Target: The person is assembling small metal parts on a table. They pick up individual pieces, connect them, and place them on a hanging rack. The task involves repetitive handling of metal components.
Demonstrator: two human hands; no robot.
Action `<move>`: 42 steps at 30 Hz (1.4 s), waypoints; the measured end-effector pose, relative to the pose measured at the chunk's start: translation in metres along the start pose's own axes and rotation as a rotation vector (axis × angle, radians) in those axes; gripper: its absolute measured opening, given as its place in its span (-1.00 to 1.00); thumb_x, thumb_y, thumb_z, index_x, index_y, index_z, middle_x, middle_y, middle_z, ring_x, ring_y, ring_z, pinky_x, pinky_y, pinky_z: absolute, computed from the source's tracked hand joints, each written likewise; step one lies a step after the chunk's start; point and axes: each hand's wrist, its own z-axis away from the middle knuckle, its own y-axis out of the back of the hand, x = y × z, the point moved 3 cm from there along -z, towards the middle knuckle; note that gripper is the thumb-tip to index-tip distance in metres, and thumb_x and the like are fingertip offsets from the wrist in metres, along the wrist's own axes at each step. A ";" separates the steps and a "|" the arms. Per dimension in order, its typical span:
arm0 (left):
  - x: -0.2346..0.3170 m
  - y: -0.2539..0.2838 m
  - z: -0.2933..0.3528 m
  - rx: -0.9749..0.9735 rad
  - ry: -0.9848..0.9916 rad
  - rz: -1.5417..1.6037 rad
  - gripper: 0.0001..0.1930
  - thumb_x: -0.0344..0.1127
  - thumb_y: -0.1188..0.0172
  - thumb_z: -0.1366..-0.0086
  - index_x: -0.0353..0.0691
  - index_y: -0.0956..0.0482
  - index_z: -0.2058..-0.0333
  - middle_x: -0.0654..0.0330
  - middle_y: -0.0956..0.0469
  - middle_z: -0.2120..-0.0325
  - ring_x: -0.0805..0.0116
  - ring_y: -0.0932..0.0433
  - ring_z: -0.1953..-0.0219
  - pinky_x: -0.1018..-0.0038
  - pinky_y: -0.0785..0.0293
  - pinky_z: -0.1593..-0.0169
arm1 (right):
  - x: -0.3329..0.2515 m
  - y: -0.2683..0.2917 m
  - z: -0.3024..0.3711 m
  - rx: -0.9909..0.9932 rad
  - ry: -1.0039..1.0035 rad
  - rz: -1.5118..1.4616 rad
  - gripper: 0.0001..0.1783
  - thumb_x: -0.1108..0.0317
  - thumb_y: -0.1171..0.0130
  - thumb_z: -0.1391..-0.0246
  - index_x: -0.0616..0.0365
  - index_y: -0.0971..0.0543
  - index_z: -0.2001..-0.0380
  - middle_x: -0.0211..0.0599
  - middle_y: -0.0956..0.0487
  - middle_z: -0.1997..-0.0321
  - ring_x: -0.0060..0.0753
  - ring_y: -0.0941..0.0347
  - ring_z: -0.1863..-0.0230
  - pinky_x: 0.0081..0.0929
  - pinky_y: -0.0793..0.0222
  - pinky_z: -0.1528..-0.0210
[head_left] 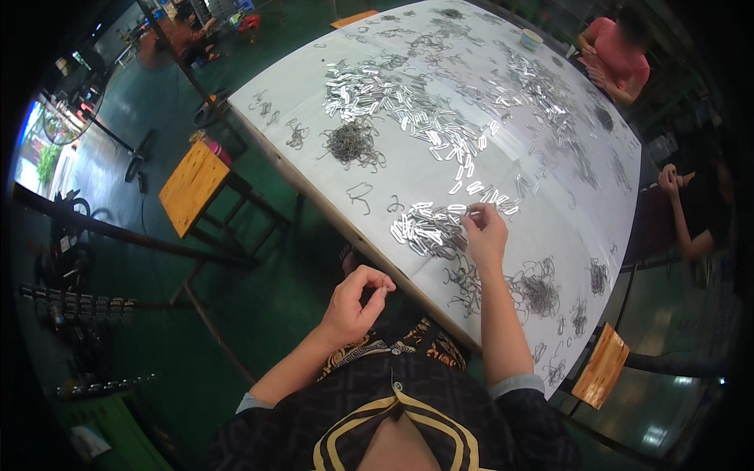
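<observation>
My left hand (357, 304) hovers in front of the table's near edge, thumb and forefinger pinched on a tiny piece too small to make out. Over the table (408, 279), my right hand (488, 233) has its fingertips closed at the right side of a small heap of shiny, slim metal pieces (424, 228). Whatever those fingertips grip is hidden. Loose bent wire pieces (463, 284) lie beside my right wrist. A denser pile of dark wire pieces (540, 294) is right of my forearm, and another wire pile (353, 144) sits farther off to the left.
A long spread of shiny metal pieces (416, 110) covers the table's middle. A small tub (531, 39) stands at the far edge. One person (620, 59) sits far right, another person's arm (682, 212) nearer. Wooden stools (192, 184) flank the table, one stool (601, 367) at right.
</observation>
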 end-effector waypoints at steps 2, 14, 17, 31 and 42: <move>-0.002 -0.004 -0.001 -0.006 0.007 0.008 -0.90 -0.55 -0.06 -0.23 -0.34 -0.44 0.27 0.16 -0.57 0.35 0.47 -0.51 0.31 0.53 -0.43 0.15 | -0.010 0.003 0.008 -0.012 -0.036 -0.118 -0.73 0.55 -0.25 0.06 0.25 -0.57 0.21 -0.24 -0.62 0.47 -0.45 -0.54 0.43 -0.50 -0.42 0.32; 0.006 -0.013 -0.010 0.055 -0.165 -0.187 -0.88 -0.49 -0.16 -0.13 -0.26 -0.42 0.33 0.12 -0.49 0.42 0.10 -0.48 0.35 0.30 -0.36 0.22 | -0.090 -0.011 0.100 -0.365 -0.071 -0.637 -0.74 0.53 -0.26 -0.02 0.33 -0.56 0.18 -0.23 -0.65 0.42 -0.52 -0.60 0.33 -0.58 -0.46 0.22; 0.004 -0.012 -0.007 0.080 -0.164 -0.208 -0.86 -0.48 -0.17 -0.12 -0.26 -0.42 0.34 0.10 -0.47 0.44 0.08 -0.46 0.37 0.28 -0.36 0.25 | -0.097 -0.013 0.107 -0.329 0.039 -0.528 -0.77 0.52 -0.26 -0.01 0.29 -0.59 0.20 -0.28 -0.66 0.41 -0.56 -0.59 0.37 -0.58 -0.46 0.24; -0.025 0.010 -0.008 -0.173 -0.119 -0.166 -0.80 -0.43 -0.28 -0.06 -0.25 -0.58 0.28 0.06 -0.56 0.12 0.19 -0.56 0.15 0.38 -0.47 0.09 | -0.092 -0.020 0.129 -0.238 0.364 -0.195 -0.85 0.54 -0.28 0.04 0.22 -0.62 0.32 -0.18 -0.63 0.42 -0.28 -0.59 0.42 -0.49 -0.46 0.35; -0.111 0.074 -0.212 0.307 -0.070 -0.876 -0.52 -0.23 -0.26 -0.16 -0.10 -0.46 -0.08 -0.07 -0.29 -0.18 -0.04 -0.32 -0.17 0.23 -0.32 -0.18 | -0.069 -0.036 0.131 -0.257 0.575 -0.106 -0.80 0.54 -0.33 0.14 0.12 -0.63 0.35 -0.25 -0.61 0.45 -0.23 -0.54 0.45 -0.40 -0.40 0.40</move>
